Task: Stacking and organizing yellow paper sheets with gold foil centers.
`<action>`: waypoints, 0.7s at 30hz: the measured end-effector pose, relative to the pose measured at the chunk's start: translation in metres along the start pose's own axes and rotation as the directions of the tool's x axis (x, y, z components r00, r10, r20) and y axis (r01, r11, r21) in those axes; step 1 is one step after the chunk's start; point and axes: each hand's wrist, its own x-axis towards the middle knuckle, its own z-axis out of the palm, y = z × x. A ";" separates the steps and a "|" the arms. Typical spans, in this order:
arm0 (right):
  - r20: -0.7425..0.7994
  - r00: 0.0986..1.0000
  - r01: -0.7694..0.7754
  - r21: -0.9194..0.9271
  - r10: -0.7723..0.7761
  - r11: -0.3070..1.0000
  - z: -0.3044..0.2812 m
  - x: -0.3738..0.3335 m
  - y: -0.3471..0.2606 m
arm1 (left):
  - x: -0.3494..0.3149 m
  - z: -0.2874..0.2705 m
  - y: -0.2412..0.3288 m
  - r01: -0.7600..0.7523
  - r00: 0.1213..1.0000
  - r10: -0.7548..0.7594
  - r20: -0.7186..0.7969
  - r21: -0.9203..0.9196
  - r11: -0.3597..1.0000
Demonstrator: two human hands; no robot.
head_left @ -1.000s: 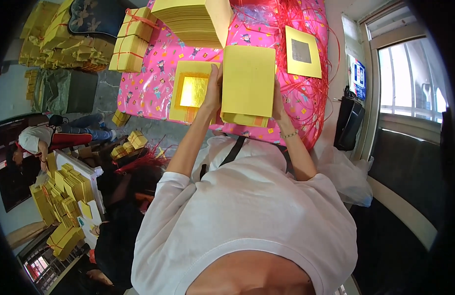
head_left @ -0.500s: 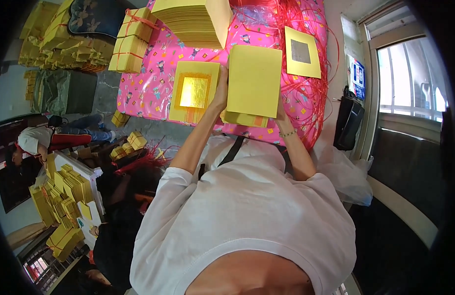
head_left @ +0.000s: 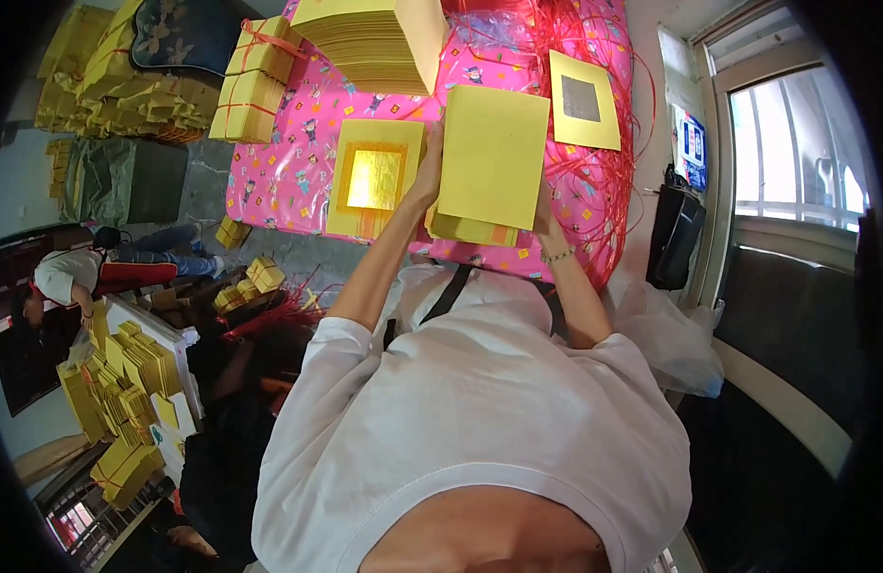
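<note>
Between my two hands stands a stack of yellow paper sheets (head_left: 493,158), its plain top sheet facing up. My left hand (head_left: 430,164) is closed along the stack's left edge, its fingers partly hidden. On the right edge is my right hand (head_left: 543,216), mostly covered by the paper, with a beaded bracelet at the wrist. Under the stack's near end, more yellow sheets with an orange patch (head_left: 475,232) show. Just left of my left hand lies yellow paper with a shiny gold square (head_left: 375,180). To the right rests a yellow sheet with a grey square (head_left: 583,99).
A pink patterned cover (head_left: 303,129) spreads over the table. A tall yellow paper pile (head_left: 370,43) and tied bundles (head_left: 248,91) stand at the far left. Red strings (head_left: 599,196) lie along the right side. At left, another person (head_left: 67,272) is beside a table with yellow stacks (head_left: 126,382).
The held stack has tilted very slightly, its lower edge shifting a little left. My hands keep their hold on its sides.
</note>
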 end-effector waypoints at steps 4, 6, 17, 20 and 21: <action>0.078 0.989 0.133 -0.160 -0.122 0.978 -0.010 0.002 0.007 | -0.007 0.014 0.016 0.041 0.998 -0.040 0.044 -0.020 0.999; -0.049 0.987 -0.146 0.141 0.154 0.979 0.004 0.000 -0.009 | -0.012 0.020 0.024 0.025 1.000 -0.026 0.007 0.019 1.000; -0.015 1.000 0.002 0.079 -0.001 0.997 0.008 0.006 -0.006 | -0.018 0.015 0.019 0.058 0.998 -0.056 0.031 -0.072 0.996; 0.024 0.998 0.058 0.027 -0.059 0.998 0.006 0.003 -0.008 | -0.018 0.015 0.018 0.023 1.000 -0.023 -0.004 -0.063 0.998; 0.037 0.996 0.078 0.011 -0.078 0.997 0.004 0.003 -0.009 | -0.019 0.014 0.017 0.024 1.000 -0.024 -0.004 -0.064 0.998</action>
